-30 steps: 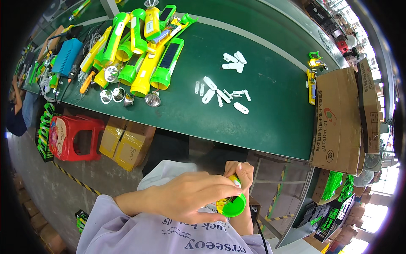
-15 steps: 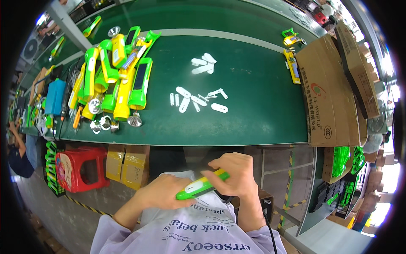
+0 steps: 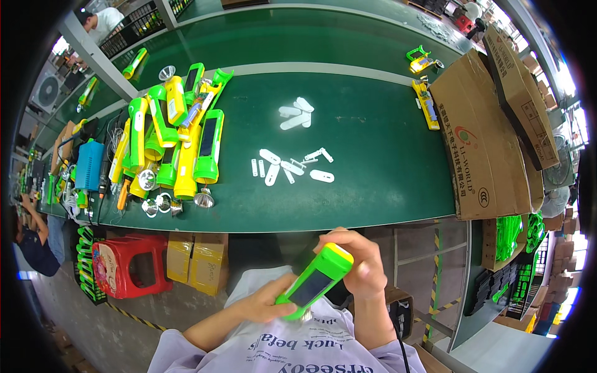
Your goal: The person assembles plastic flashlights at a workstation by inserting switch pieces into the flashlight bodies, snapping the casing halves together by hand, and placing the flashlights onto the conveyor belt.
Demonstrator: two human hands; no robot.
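In front of my lap, below the bench's front edge, a green and yellow flashlight (image 3: 314, 280) is tilted with its dark panel facing up. My left hand (image 3: 273, 300) is closed round its lower end, thumb on the green side. Curled about the yellow-tipped upper end is my right hand (image 3: 364, 264); some of its fingers are hidden behind the flashlight, and its thumb stands off the casing. White oval plates (image 3: 321, 176) and small white strips lie loose on the green bench (image 3: 385, 149) ahead, with a second group of white plates (image 3: 296, 114) farther back.
Several green and yellow flashlights (image 3: 210, 146) are heaped at the left, silver reflector cups (image 3: 204, 198) before them. Cardboard boxes (image 3: 476, 143) stand at the right end. A red stool (image 3: 130, 266) and a taped carton (image 3: 208, 264) are under the bench's left side.
The flashlight has been turned so its dark panel shows instead of its white-plated side, and it points more upward. My right thumb has come off it. The view has shifted slightly.
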